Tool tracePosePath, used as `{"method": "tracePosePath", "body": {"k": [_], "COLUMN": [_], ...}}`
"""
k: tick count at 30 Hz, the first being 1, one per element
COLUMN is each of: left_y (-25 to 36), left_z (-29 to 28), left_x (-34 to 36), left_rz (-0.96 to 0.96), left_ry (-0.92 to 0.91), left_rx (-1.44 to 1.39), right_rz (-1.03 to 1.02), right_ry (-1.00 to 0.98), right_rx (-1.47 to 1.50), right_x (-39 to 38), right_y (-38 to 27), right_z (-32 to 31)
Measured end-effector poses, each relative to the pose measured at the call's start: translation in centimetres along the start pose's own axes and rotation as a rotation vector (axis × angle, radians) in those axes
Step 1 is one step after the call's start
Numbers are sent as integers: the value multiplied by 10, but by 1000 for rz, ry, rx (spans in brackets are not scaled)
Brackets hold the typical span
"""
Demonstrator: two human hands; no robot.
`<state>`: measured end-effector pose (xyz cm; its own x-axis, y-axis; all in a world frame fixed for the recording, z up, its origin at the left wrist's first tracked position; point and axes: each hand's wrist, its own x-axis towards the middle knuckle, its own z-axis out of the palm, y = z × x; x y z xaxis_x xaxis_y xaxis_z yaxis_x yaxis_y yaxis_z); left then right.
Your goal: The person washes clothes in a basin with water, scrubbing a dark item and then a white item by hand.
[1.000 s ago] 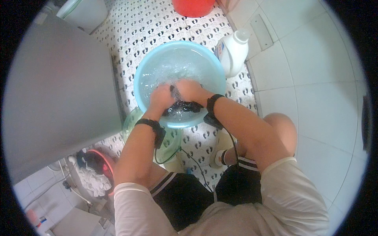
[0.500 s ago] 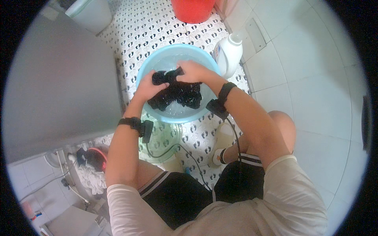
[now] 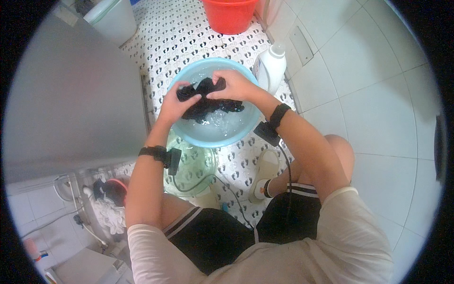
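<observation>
A wet black cloth garment (image 3: 208, 105) hangs bunched between my hands over a light blue basin (image 3: 215, 143) of water; its exact kind does not show. My left hand (image 3: 176, 101) grips the garment's left part, thumb on top. Opposite it, my right hand (image 3: 231, 87) pinches the upper right part. The two thumbs point at each other, a short way apart. Below the hands, the garment's lower part lies in the rippled water. Some fingertips are hidden behind the cloth.
Right of the basin, a white jug-shaped bottle (image 3: 271, 70) stands near the tiled wall (image 3: 378, 109). A red bucket (image 3: 230, 18) is beyond it. A pale green see-through basin (image 3: 189, 165) sits nearer me. A grey panel (image 3: 75, 94) borders the left; white cloths (image 3: 109, 212) lie behind it.
Both hands have shifted the black garment, and its lower part has drawn up and leftward, baring more water at the near side. The view has tilted slightly.
</observation>
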<state>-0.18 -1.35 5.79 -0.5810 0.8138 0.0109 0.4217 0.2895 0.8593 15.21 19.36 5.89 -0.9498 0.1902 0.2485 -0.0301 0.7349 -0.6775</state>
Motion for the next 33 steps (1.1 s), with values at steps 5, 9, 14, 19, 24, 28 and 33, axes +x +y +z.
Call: {"method": "tracePosePath", "body": {"k": [5,9,14,19,24,28,33], "left_y": [-21,-30,-45,-57,-63,-68,-72], "left_z": [9,18,40,57,67,79,89], "left_x": [-1,-9,-8,-6,3,4,9], "left_rz": [-323,-81,3,-111,-173,-217,-203], "left_ry": [-218,-282,-247,-357,-372,-326,-307], "left_rx": [77,535,616,637,572,635,677], "right_rz": [255,228,98,347,298,318,339], "right_ry": [-124,-185,-62,-323,-354,-434,-413], "right_rx": [342,152,-277,-190,-205,-324,-287], "right_x": [-20,-32,-42,-32,-23,-20,-19], "right_y": [24,41,49,36,36,41,51], "right_z": [25,33,46,60,68,80,95]}}
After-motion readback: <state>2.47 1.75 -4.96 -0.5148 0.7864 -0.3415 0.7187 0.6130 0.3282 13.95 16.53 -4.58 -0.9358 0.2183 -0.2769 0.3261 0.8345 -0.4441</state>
